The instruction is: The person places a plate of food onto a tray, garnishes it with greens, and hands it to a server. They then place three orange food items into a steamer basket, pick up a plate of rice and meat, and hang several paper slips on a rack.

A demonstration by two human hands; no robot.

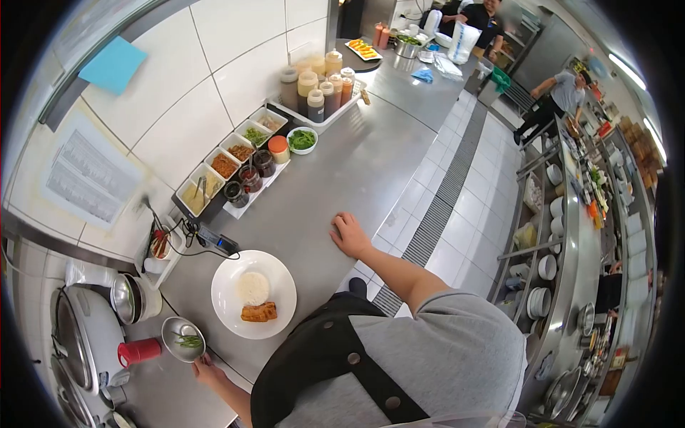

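Observation:
At the lower left my left hand (205,369) is closed on the edge or short handle of a small metal bowl (173,345), which holds green beans (188,340). Up and to the right of the bowl, a wide white plate (225,318) carries a round mound of rice (252,288) and a browned piece of food (259,312). My right hand (350,235) lies flat on the steel counter (300,207), fingers spread, holding nothing. A red cup (139,351) is on its side or tilted, left of the bowl.
Ingredient trays (225,165), sauce jars (250,178) and a bowl of green leaves (302,140) line the wall side. Squeeze bottles (315,105) stand beyond. Large pots (89,335) are at the left. Several people work farther back; shelves (539,264) hold bowls at the right.

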